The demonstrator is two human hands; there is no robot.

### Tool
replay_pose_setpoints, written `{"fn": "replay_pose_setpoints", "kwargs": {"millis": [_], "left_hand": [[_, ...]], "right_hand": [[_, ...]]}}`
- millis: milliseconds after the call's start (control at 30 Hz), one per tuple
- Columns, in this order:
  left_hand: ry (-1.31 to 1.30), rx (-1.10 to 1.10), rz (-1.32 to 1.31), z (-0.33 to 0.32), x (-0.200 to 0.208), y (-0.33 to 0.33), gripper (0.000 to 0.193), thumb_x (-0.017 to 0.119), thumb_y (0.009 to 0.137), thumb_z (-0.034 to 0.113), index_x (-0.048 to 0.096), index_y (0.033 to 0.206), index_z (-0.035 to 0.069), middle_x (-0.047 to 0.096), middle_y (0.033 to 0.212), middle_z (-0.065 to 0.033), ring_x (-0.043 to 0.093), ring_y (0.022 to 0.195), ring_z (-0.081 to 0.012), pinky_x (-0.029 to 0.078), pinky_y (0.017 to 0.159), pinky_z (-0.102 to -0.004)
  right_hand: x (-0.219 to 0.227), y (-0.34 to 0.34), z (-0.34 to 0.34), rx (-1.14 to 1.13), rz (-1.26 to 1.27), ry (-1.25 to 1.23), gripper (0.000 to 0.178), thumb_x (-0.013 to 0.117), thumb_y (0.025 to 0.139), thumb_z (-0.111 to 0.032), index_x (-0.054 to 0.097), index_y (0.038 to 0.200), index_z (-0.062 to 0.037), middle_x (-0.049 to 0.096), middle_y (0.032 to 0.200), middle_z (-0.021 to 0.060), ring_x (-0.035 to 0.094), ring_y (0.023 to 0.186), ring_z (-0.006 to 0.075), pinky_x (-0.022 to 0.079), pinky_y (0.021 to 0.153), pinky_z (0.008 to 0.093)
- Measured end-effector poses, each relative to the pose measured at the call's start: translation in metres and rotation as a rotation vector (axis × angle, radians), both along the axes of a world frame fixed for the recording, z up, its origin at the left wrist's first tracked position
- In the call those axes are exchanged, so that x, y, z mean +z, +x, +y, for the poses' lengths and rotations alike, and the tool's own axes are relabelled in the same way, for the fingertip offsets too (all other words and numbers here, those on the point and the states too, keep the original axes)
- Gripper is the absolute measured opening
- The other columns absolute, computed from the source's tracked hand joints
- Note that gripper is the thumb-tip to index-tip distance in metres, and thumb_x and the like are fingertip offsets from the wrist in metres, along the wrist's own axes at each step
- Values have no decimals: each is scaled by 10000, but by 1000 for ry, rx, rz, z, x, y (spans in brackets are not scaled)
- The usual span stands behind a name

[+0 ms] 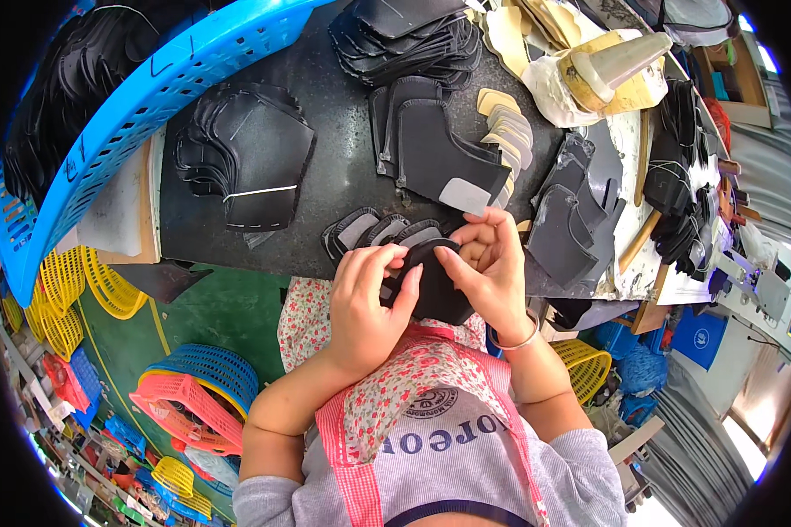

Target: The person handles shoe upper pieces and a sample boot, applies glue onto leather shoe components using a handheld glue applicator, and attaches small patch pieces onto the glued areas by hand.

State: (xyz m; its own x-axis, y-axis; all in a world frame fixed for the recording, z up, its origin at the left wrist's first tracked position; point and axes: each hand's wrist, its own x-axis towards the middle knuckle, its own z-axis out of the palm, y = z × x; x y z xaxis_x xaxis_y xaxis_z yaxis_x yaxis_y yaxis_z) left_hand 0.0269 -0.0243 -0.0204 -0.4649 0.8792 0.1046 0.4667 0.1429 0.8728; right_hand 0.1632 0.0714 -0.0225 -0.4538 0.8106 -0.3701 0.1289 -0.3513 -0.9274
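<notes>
The left hand (pixel 360 294) and the right hand (pixel 486 277) are close together, and each one pinches the same black flat piece (pixel 444 294) between thumb and fingers. This piece is between the two hands, in front of the person's body, at the near edge of the dark surface (pixel 343 180). Just beyond the left hand lies a row of black pieces with grey patches (pixel 356 230). Farther left of this hand there is a black stack with a white band (pixel 277 158). Just beyond the right hand, a light grey patch (pixel 464 195) rests on an angled black piece (pixel 439 140). To the right of this hand lie black cut pieces (pixel 567 233), overlapping one another.
</notes>
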Motion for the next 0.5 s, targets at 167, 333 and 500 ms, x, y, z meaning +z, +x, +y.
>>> {"fn": "replay_pose_setpoints", "kwargs": {"millis": [167,333,500], "left_hand": [[-39,17,-32,2,0,-3,146,718,783,18,654,914,17,631,803,-75,588,671,-193,488,616,-324],[-49,-4,184,2,-7,0,123,721,777,23,657,883,21,631,766,-61,588,658,-209,487,611,-332],[-65,13,305,8,-2,7,113,718,780,38,652,872,29,625,773,-72,607,682,-246,492,614,-360]], "right_hand": [[6,3,-3,-8,3,-122,503,719,803,40,381,1175,1,579,894,83,534,575,44,412,461,184],[0,-3,-15,73,-315,646,474,756,738,58,464,1110,29,625,909,110,534,524,115,442,474,226],[-14,0,-24,97,-247,853,355,744,741,70,532,1023,28,685,866,112,571,567,143,470,506,240]]}}
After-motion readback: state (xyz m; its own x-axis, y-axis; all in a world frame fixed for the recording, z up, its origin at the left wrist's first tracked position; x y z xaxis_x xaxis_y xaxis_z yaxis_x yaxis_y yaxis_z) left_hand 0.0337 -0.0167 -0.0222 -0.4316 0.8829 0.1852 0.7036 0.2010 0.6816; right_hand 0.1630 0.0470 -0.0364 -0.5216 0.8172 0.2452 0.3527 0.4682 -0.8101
